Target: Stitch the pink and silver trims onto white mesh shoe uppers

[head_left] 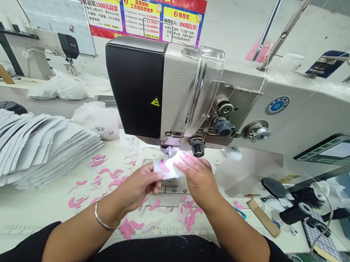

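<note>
A small white fabric piece (170,167) with a pink patch on it lies under the needle area of a white and black sewing machine (198,95). My left hand (138,185) pinches the near left edge of that piece, fingers closed on it. My right hand (197,174) rests on the piece's right side, fingers curled down and pressing it to the machine bed. A silver bracelet (103,220) circles my left wrist.
A fanned stack of white cut pieces (26,146) fills the left of the table. Several small pink cutouts (106,173) are scattered on the table around my hands. Tools and a wooden strip (263,218) lie at the right. White bags (96,117) and another machine stand behind.
</note>
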Demonstrator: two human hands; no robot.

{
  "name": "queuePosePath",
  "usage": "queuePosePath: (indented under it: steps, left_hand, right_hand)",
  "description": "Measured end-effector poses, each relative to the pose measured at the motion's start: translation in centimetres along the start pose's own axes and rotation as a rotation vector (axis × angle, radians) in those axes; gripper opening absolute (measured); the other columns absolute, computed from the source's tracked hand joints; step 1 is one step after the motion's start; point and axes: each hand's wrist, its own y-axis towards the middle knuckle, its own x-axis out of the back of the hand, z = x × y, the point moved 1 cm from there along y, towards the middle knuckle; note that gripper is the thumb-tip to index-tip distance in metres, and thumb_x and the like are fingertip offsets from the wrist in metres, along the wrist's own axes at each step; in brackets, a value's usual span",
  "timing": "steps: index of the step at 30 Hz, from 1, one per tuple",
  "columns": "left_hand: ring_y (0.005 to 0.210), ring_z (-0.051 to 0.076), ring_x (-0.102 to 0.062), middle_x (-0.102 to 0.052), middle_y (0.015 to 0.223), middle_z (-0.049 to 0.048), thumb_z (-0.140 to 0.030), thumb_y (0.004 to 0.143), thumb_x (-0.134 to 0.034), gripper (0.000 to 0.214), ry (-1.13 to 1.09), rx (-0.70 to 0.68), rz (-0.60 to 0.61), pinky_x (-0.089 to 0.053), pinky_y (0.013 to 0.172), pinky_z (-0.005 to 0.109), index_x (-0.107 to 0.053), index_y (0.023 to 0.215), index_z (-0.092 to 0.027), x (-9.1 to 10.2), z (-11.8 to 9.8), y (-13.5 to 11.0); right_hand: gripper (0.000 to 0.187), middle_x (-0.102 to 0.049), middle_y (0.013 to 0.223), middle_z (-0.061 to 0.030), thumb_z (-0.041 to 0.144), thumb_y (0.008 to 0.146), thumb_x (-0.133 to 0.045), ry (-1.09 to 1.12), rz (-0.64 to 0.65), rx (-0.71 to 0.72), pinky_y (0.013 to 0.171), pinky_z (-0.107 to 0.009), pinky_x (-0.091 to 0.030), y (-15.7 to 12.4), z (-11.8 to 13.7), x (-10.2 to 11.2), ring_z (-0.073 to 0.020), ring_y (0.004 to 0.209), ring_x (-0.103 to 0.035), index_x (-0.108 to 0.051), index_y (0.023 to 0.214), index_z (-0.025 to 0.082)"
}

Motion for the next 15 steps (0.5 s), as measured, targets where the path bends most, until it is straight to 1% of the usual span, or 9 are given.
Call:
queuePosePath:
  steps: [2,4,5,7,9,10,12,15]
  left_hand:
    - [0.055,0.011,-0.052,-0.059,0.062,0.0001,-0.03,0.078,-0.074,0.02,0.011,0.076,0.093,-0.043,0.053,0.022,-0.064,0.09,-0.017,0.3,0.7,-1.2]
    - [0.063,0.014,-0.058,-0.064,0.073,0.0036,-0.03,0.079,-0.074,0.021,-0.029,0.097,0.134,-0.046,0.057,0.024,-0.065,0.092,-0.016,0.8,0.8,-1.8]
    - [0.069,0.015,-0.06,-0.066,0.081,0.0051,-0.033,0.081,-0.072,0.022,-0.064,0.074,0.118,-0.049,0.06,0.024,-0.066,0.094,-0.016,1.1,0.6,-1.9]
    - [0.079,0.016,-0.063,-0.067,0.092,0.0068,-0.04,0.085,-0.067,0.028,-0.146,0.003,0.023,-0.053,0.068,0.026,-0.067,0.101,-0.017,1.7,-0.4,-1.5]
    - [0.084,0.017,-0.065,-0.067,0.095,0.0075,-0.049,0.086,-0.065,0.036,-0.221,-0.043,-0.097,-0.055,0.074,0.027,-0.068,0.103,-0.017,2.2,-1.8,-0.6]
    - [0.082,0.016,-0.065,-0.068,0.093,0.0074,-0.05,0.084,-0.067,0.038,-0.247,-0.05,-0.149,-0.055,0.073,0.027,-0.067,0.1,-0.016,2.3,-2.4,0.0]
    - [0.074,0.014,-0.064,-0.067,0.084,0.0058,-0.046,0.079,-0.074,0.034,-0.237,-0.055,-0.213,-0.055,0.068,0.025,-0.066,0.091,-0.015,2.2,-3.5,1.0]
    - [0.06,0.009,-0.057,-0.061,0.07,0.0,-0.031,0.073,-0.082,0.027,-0.152,-0.079,-0.221,-0.05,0.056,0.019,-0.062,0.079,-0.015,1.7,-3.9,1.8]
  right_hand:
    - [0.04,-0.066,0.131,-0.0007,0.01,0.096,-0.045,0.026,-0.03,0.082,0.107,-0.041,-0.039,-0.3,0.2,0.3,-0.0192,0.127,-0.055,-0.062,0.127,0.03]
    - [0.039,-0.067,0.13,0.0004,0.011,0.097,-0.047,0.033,-0.037,0.141,0.11,-0.043,-0.035,-0.6,0.4,0.6,-0.0181,0.127,-0.056,-0.061,0.126,0.03]
    - [0.038,-0.067,0.13,0.0006,0.011,0.097,-0.047,0.03,-0.033,0.156,0.112,-0.043,-0.033,-0.7,0.5,0.7,-0.0178,0.127,-0.056,-0.061,0.126,0.031]
    - [0.038,-0.067,0.129,0.0004,0.01,0.097,-0.047,0.016,-0.012,0.168,0.113,-0.044,-0.031,-0.7,0.6,1.0,-0.0174,0.128,-0.056,-0.062,0.125,0.031]
    - [0.038,-0.067,0.129,0.0002,0.009,0.096,-0.047,0.009,0.017,0.185,0.113,-0.045,-0.03,-0.8,0.8,1.4,-0.0177,0.128,-0.055,-0.062,0.124,0.03]
    - [0.038,-0.067,0.13,0.0002,0.009,0.096,-0.048,0.009,0.03,0.198,0.114,-0.046,-0.029,-0.8,0.8,1.6,-0.0179,0.129,-0.055,-0.062,0.124,0.03]
    - [0.039,-0.067,0.129,0.0011,0.007,0.095,-0.048,0.022,0.05,0.229,0.114,-0.047,-0.028,-1.0,1.0,2.1,-0.0179,0.129,-0.054,-0.062,0.122,0.03]
    - [0.037,-0.066,0.131,0.0017,0.01,0.092,-0.051,0.093,0.13,0.236,0.116,-0.049,-0.028,-1.5,1.2,2.9,-0.0196,0.132,-0.051,-0.063,0.121,0.031]
